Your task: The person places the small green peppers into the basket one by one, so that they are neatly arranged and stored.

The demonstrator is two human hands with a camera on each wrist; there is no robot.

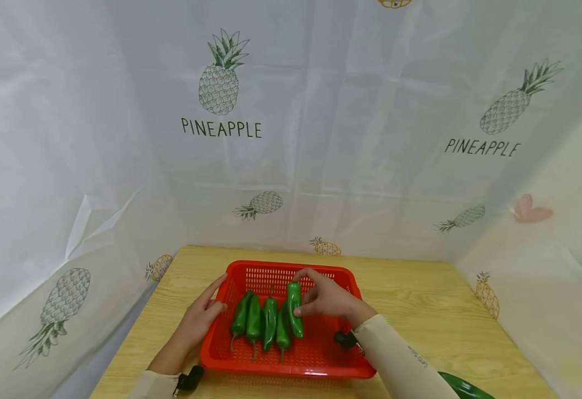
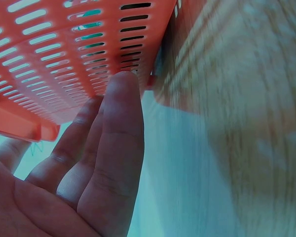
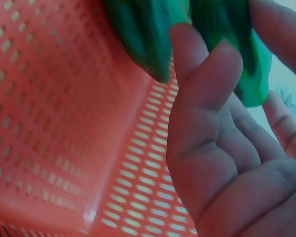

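Note:
A red slotted plastic basket [image 1: 330, 370] stands on the table with several long green peppers [image 1: 253, 318] side by side in its left half. My right hand [image 1: 328, 299] pinches the rightmost green pepper [image 1: 294, 299] between thumb and fingers, inside the basket. In the right wrist view, part of that pepper [image 3: 254, 81] shows beyond the fingers, and another pepper [image 3: 143, 39] lies to its left. At the basket's left side, my left hand [image 1: 198, 321] holds the rim with its thumb over the top. Its fingers [image 2: 121, 123] lie against the outer slotted wall in the left wrist view.
The wooden table [image 1: 410, 310] extends around the basket. Near its front right edge lies a long green object [image 1: 465, 386], partly out of frame. White sheeting [image 1: 350, 138] with pineapple prints hangs behind and along both sides.

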